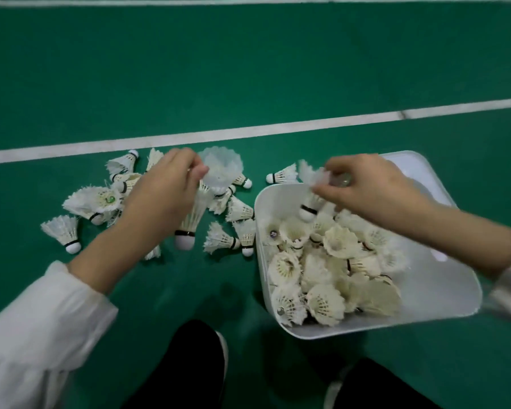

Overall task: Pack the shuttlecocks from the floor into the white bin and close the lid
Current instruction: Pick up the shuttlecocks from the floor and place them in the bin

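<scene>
green court floor (248,69) | white bin (443,290) right, well filled, unlidded | many shuttlecocks (236,209) remain left | left hand (165,190) pinches feathers | right hand (375,190) pinches one over bin

Loose shuttlecocks (62,231) lie on the floor (248,69) under the left hand (163,187), the white bin (455,293) under the right hand (375,187).

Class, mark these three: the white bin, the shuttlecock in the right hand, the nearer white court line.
white bin (366,329), head view, near rim.
shuttlecock (307,214) in the right hand (375,187), head view, cork.
nearer white court line (248,132), head view, mid-stripe.
</scene>
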`<state>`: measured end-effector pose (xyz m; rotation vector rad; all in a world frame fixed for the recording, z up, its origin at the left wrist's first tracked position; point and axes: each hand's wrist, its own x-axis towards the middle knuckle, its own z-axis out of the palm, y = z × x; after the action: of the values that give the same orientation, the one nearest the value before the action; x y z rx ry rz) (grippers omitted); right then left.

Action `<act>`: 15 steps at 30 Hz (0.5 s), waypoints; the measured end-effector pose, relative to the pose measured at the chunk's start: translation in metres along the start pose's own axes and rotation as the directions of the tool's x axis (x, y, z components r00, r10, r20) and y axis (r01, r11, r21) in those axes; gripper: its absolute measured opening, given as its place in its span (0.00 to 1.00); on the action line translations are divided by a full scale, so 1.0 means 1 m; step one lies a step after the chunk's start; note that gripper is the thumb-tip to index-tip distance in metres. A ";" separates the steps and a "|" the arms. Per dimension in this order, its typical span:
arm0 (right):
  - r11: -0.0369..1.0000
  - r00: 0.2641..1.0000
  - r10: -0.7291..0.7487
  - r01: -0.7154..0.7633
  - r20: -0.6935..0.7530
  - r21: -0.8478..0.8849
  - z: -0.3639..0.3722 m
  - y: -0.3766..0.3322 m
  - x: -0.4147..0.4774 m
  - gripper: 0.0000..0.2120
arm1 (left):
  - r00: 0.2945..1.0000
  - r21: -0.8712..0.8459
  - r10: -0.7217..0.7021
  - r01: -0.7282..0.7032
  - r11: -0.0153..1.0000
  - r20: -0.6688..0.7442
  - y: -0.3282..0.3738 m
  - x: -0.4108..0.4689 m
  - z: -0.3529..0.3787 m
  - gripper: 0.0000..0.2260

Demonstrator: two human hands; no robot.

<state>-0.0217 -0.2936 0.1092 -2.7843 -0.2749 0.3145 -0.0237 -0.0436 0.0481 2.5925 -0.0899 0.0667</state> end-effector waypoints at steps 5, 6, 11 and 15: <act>0.990 0.985 0.142 -0.143 0.102 0.002 -0.003 0.056 -0.034 0.13 | 0.994 -0.142 0.003 0.013 0.990 0.108 0.055 -0.003 -0.007 0.11; 0.988 0.981 0.147 -0.152 0.124 0.035 0.004 0.063 -0.041 0.13 | 0.987 -0.155 0.007 0.019 0.988 0.160 0.063 -0.006 -0.005 0.12; 0.991 0.979 0.061 -0.083 0.196 0.109 0.062 0.072 -0.065 0.12 | 0.932 -0.119 0.017 0.029 0.993 0.363 0.091 -0.023 0.002 0.16; 0.991 0.987 0.038 -0.057 0.155 0.122 0.096 0.076 -0.061 0.14 | 0.938 -0.096 0.037 -0.004 0.995 0.345 0.093 -0.040 0.003 0.17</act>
<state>-0.0920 -0.3493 0.0061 -2.6489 -0.2160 0.5386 -0.0708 -0.1226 0.0914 2.4821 -0.2420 -0.3805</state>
